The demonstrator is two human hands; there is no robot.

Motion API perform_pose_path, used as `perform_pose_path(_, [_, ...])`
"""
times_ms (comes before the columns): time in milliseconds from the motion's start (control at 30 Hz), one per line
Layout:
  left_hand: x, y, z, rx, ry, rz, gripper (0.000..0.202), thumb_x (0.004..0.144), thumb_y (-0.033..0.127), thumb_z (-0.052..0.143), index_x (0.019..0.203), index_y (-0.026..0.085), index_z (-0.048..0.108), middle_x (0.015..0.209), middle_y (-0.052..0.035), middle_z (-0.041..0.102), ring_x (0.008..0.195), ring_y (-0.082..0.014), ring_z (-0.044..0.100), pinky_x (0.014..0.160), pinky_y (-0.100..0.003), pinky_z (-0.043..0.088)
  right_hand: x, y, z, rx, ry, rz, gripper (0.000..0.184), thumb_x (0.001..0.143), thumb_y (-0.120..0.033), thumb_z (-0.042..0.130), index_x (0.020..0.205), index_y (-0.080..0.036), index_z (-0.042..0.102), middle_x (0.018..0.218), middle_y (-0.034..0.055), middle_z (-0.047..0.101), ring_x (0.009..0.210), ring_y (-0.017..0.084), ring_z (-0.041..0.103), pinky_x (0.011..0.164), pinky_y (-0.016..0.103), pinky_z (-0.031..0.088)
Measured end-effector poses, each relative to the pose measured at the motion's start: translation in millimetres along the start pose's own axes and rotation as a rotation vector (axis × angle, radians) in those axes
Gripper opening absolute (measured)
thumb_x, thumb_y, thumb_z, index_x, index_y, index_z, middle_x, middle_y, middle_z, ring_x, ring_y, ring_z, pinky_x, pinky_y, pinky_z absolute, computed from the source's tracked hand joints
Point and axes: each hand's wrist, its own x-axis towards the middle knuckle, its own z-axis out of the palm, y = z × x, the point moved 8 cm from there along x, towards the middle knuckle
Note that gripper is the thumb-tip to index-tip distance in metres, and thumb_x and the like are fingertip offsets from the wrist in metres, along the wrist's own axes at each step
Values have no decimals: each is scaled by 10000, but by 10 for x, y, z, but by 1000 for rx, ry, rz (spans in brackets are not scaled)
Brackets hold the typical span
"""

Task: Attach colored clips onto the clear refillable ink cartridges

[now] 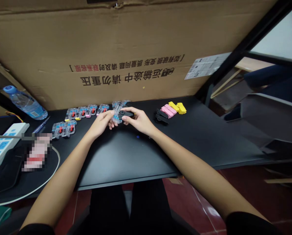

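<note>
Both hands meet over the dark table, near the cardboard. My left hand [102,123] is closed on a clear plastic casing [117,116] with pale blue parts. From the other side, my right hand [139,121] pinches a black plastic piece [126,115] against that casing. Whether the two are joined is hidden by the fingers. Just behind them stands more clear plastic [121,103], partly covered. To the left lie several clear casings [81,112] with red and blue insides, in a row, some with yellow or pink edges. Two more casings [64,129] sit in front of these.
Black pieces [161,117], pink pieces [168,111] and yellow pieces [177,107] lie right of my hands. A large cardboard sheet [136,39] walls off the back. At left are a water bottle [28,102], a pen [40,125], a power strip [7,143] and a white cable [58,160].
</note>
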Motion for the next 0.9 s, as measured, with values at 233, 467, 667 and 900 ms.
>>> perform_pose_path(233, [-5,120,-108,149,87,171,472,965,499,662,1325,196,709,996,-60,705,873,-184,664,746,-284,533,-18,99,29,418,72,216,615,765,-680,895,1121,-207,729,895,25,765,631,130,671,667,304,625])
perform_pose_path(467, [-50,177,-55,296,137,204,396,947,589,709,998,197,711,913,-33,643,817,-178,599,688,-271,483,-56,97,122,475,-34,338,584,878,-758,756,1041,-212,624,722,17,742,508,131,645,521,251,557])
perform_pose_path(667, [-17,86,-1,120,51,76,524,930,722,675,903,205,592,783,-1,649,615,-126,599,514,-228,414,-25,35,0,195,40,213,544,816,-697,840,978,-201,687,689,-14,709,476,106,606,487,229,518])
perform_pose_path(900, [0,56,62,82,-17,77,523,921,697,695,932,180,618,928,-71,746,763,-168,724,575,-241,530,12,7,-336,174,311,113,509,812,-657,854,994,-196,736,672,-25,649,479,103,566,454,241,505])
